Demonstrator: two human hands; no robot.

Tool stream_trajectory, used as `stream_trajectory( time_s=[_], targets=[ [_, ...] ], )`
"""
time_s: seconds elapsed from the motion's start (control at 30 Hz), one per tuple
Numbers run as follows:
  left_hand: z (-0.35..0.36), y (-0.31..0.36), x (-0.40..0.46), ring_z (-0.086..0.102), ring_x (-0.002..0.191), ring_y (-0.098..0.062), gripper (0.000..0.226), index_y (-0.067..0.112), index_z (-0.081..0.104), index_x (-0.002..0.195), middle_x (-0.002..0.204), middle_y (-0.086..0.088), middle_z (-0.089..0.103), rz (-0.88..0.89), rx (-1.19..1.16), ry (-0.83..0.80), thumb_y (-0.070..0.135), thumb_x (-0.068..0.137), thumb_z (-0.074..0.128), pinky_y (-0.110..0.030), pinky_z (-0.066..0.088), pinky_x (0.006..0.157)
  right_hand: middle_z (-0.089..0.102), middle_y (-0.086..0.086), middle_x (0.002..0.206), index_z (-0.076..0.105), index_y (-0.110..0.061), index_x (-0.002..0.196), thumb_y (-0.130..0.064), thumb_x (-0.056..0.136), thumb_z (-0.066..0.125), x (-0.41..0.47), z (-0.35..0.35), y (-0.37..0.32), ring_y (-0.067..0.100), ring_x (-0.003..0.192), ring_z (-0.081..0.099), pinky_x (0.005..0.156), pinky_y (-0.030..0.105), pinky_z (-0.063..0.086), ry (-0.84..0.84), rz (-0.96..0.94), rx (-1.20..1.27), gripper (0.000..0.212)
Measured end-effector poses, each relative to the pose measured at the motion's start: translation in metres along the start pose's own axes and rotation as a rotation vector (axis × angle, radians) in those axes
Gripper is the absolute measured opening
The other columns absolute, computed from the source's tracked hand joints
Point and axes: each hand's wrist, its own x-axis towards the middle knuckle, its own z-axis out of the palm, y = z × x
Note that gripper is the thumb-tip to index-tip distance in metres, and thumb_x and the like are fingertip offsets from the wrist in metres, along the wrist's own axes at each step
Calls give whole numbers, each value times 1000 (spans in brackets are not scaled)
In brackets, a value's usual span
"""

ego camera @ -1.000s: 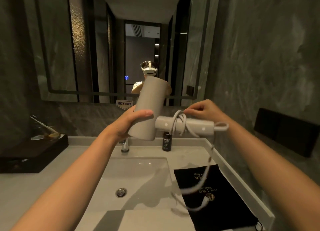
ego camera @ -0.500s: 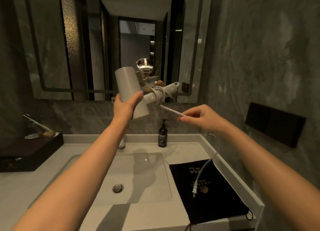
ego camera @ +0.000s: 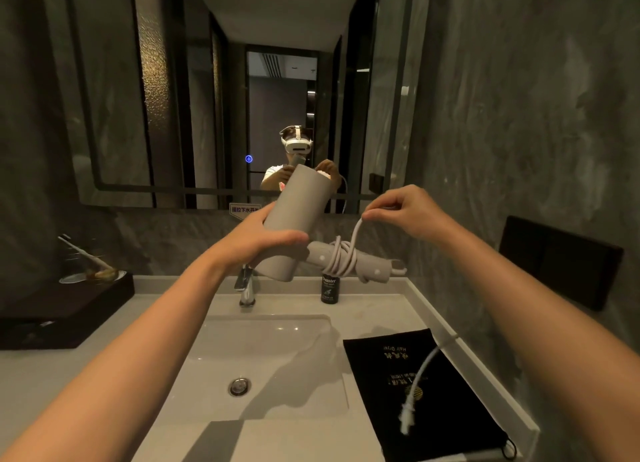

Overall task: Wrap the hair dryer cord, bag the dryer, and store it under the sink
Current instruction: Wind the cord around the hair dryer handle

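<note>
The matte grey cylindrical-barrel hair dryer (ego camera: 294, 219) is held up over the white rectangular sink basin (ego camera: 263, 354), barrel tilted, handle pointing right. The left hand (ego camera: 266, 236) is wrapped round the barrel, thumb across the front, fingers clamped behind. The right hand (ego camera: 405, 212) pinches the pale round power cord (ego camera: 341, 259) between thumb and fingertips, just above the handle.

Several turns are already wound round the handle, bunched and overlapping. The rest of the cord hangs out of sight behind the right forearm; the plug end (ego camera: 406, 416) is seen dangling, motion-blurred, in front of the flat black drawstring fabric bag (ego camera: 426, 396) lying on the light stone counter (ego camera: 391, 309) right of the basin.

Handling, judged:
- Dryer body rigid, smooth plastic, moderate weight, top-heavy at the barrel. A full-palm grip on the barrel is sound; slip is possible as the matte surface offers little edge.
- Cord limp but springy; turns are likely to loosen unless tension is kept and the end is tucked.
- Plug swings freely; it could strike the basin or snag.
- Bag soft, floppy; the mouth would need to be held open, and its opening side cannot be told.
</note>
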Motion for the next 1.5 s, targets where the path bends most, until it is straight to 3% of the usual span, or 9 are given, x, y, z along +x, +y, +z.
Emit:
stream_trajectory(
  time_s=[0.37, 0.47, 0.53, 0.6, 0.7, 0.9, 1.17, 1.4, 1.5],
  targets=[
    [0, 10, 0, 57, 78, -17, 76, 26, 51, 100, 92, -5, 57, -63, -407, 22, 47, 31, 75, -22, 53, 48, 69, -2, 75, 71, -10, 90, -15, 89, 57, 2, 1, 1, 12, 71, 63, 61, 20, 53, -117, 188, 480, 15],
    [10, 12, 4, 57, 82, -18, 69, 27, 51, 102, 96, -6, 57, -76, -519, 77, 49, 39, 69, -26, 54, 54, 62, 3, 81, 61, -4, 113, -5, 91, 54, -1, 12, 6, 14, 75, 58, 68, 24, 50, -33, 292, 531, 24],
    [16, 14, 10, 58, 85, -19, 71, 24, 52, 108, 98, -6, 58, -63, -583, 128, 48, 44, 70, -27, 55, 55, 62, 1, 76, 63, -15, 106, -14, 92, 54, -6, 19, 5, 13, 71, 57, 69, 27, 47, -19, 285, 537, 16],
    [19, 15, 17, 59, 88, -20, 76, 19, 49, 121, 102, -7, 58, -27, -627, 192, 42, 54, 74, -29, 55, 55, 57, -1, 65, 63, -22, 99, -24, 95, 51, -10, 23, 4, 11, 57, 49, 55, 24, 40, -92, 243, 490, 13],
    [24, 12, 29, 61, 96, -23, 68, 20, 40, 129, 112, -9, 56, 26, -595, 372, 36, 72, 73, -37, 56, 70, 50, -3, 58, 60, -29, 117, -33, 97, 46, -17, 25, 3, 6, 45, 42, 42, 19, 35, -188, 229, 302, 25],
    [10, 8, 38, 56, 102, -21, 69, 16, 39, 132, 116, -5, 51, 84, -241, 621, 32, 75, 75, -34, 53, 80, 61, -8, 68, 68, -26, 109, -28, 91, 58, -33, 4, -8, 0, 53, 52, 51, 16, 43, -297, 125, -13, 21],
    [8, 11, 18, 58, 88, -9, 70, 32, 40, 119, 103, 8, 52, 140, 104, 248, 44, 61, 77, -18, 50, 57, 66, -13, 83, 73, -25, 90, -34, 79, 70, -16, -33, -42, 2, 78, 62, 66, 16, 46, -118, -93, -402, 14],
    [-12, 22, -5, 62, 88, -11, 65, 34, 49, 105, 105, -1, 55, 55, -36, -141, 50, 46, 71, -15, 52, 60, 65, -7, 78, 71, -26, 77, -45, 65, 73, -10, -33, -41, 8, 75, 61, 69, 23, 51, -112, -102, -277, 23],
    [-18, 22, -10, 66, 71, -8, 89, 26, 53, 103, 95, -3, 60, 11, -183, -137, 55, 23, 82, -20, 54, 54, 69, 11, 77, 73, -24, 75, -51, 63, 67, -10, -26, -44, 26, 71, 59, 67, 32, 48, -146, -77, -48, 30]
  ],
)
